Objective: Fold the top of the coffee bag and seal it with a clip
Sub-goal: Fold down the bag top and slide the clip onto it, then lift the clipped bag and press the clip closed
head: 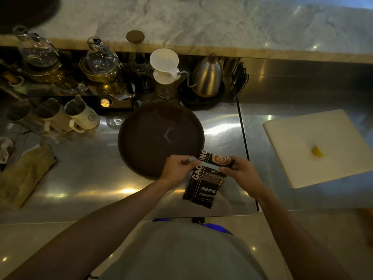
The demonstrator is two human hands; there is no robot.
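Note:
A black coffee bag [203, 186] with white lettering and a latte picture stands near the front edge of the steel counter, its top folded over. A pale blue clip [203, 165] lies across the bag just below the fold. My left hand [178, 168] pinches the clip's left end. The clip's right end and the bag's upper right corner are gripped by my right hand [240, 172]. Whether the clip is snapped closed over the bag cannot be told.
A round dark tray [141, 150] lies just behind the bag. A white cutting board [302, 150] with a lemon wedge [317, 151] is at the right. Kettle [206, 76], dripper [164, 63], glass teapots and several pitchers line the back. A cloth [22, 176] lies left.

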